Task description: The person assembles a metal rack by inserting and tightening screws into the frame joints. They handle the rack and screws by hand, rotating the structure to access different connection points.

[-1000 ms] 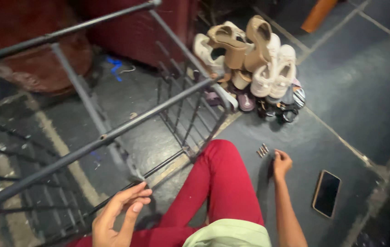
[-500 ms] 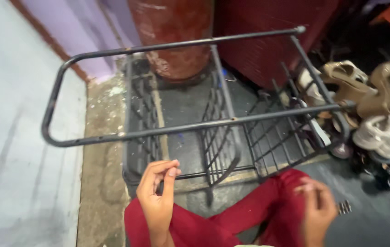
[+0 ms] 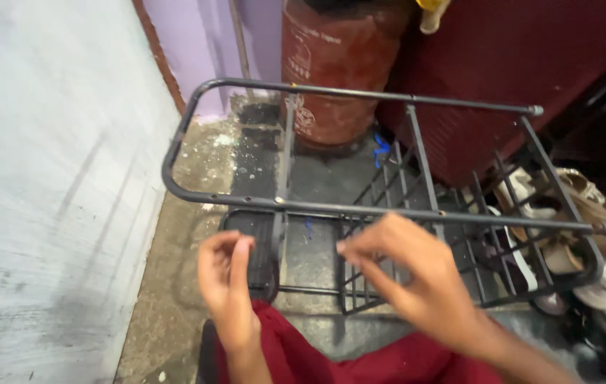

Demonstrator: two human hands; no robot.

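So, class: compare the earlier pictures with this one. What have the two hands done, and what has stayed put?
The right hand has left the floor beside the small metal pieces and the phone, and come up in front of the metal rack, fingers pinched. The left hand has lifted from the rack's lower edge and faces it. Neither grips the rack. The rack, the red gas cylinder and the shoes stayed put.

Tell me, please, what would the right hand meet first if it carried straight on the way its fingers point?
Probably the rack's near rail: the right hand points up-left toward it, though depth is unclear.
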